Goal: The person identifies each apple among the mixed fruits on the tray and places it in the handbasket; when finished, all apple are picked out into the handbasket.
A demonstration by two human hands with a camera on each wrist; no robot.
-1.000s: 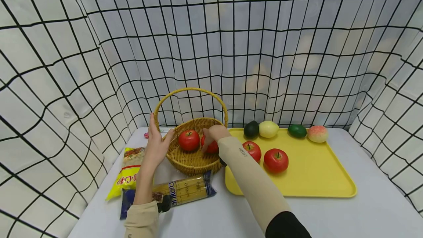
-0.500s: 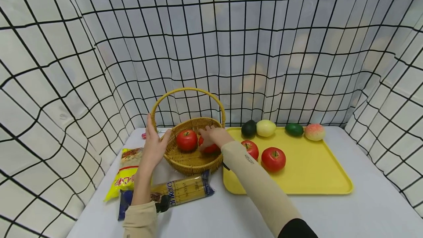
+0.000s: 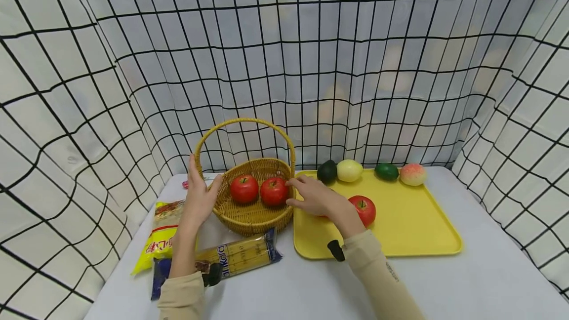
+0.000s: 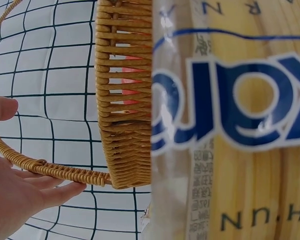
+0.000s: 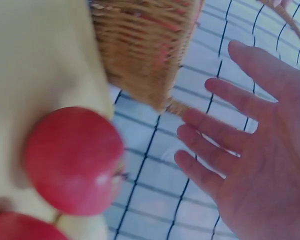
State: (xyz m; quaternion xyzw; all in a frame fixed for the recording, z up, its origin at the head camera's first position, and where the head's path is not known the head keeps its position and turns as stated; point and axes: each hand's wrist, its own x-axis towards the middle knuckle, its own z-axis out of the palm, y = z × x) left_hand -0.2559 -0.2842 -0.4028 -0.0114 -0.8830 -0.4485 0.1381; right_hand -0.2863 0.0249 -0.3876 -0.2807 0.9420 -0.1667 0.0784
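Two red apples, a left apple (image 3: 244, 189) and a right apple (image 3: 273, 192), lie inside the wicker basket (image 3: 253, 227). My left hand (image 3: 199, 201) is at the basket's left side with fingers extended; in the left wrist view its fingers lie behind the handle (image 4: 65, 172) and the thumb stands apart from it. My right hand (image 3: 316, 196), fingers spread and holding nothing, is just right of the basket rim, over the tray's left part. Beneath it, a third apple (image 5: 75, 160) shows in the right wrist view, mostly hidden in the head view. Another apple (image 3: 362, 210) lies on the yellow tray (image 3: 413, 226).
Along the tray's back lie an avocado (image 3: 327, 172), a lemon (image 3: 349, 170), a dark green fruit (image 3: 386, 172) and a peach (image 3: 413, 174). A pasta packet (image 3: 244, 256) lies before the basket, a yellow snack bag (image 3: 157, 241) to its left. Black netting (image 3: 306, 88) surrounds the table.
My right hand has let go of the right apple in the basket and drawn back rightward over the tray. My left hand stays beside the basket handle. The head view has shifted slightly.
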